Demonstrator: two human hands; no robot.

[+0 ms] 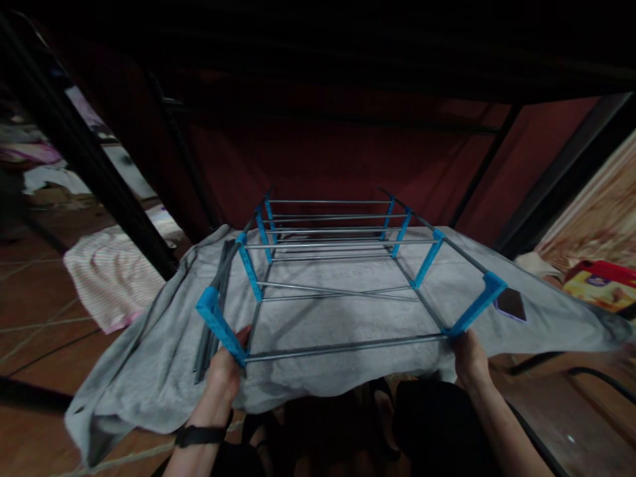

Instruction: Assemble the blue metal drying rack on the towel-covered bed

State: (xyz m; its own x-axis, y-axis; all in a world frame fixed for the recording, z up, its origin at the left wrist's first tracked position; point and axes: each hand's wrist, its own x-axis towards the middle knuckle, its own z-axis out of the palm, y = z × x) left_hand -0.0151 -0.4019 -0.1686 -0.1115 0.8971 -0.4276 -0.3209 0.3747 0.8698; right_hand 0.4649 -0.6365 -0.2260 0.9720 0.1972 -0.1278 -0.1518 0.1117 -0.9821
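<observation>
A rack frame of thin grey metal tubes joined by blue plastic connectors [221, 324] lies on a grey blanket [322, 318]. My left hand [226, 368] is closed around its near left corner, at the foot of a blue connector, with fingertips showing on the inner side. At the near right corner, my right hand [470, 358] holds the bottom of another blue connector [477, 305]; its fingers are partly hidden beneath. Several loose grey tubes [211, 331] lie in a bundle on the blanket, just left of the frame.
A phone [511, 305] rests on the blanket at the right. Farther right is a red and yellow package [601, 285]. Dark metal posts [84, 139] stand at the sides, with a dark red surface [322, 159] behind. A striped cloth [122, 278] lies at left.
</observation>
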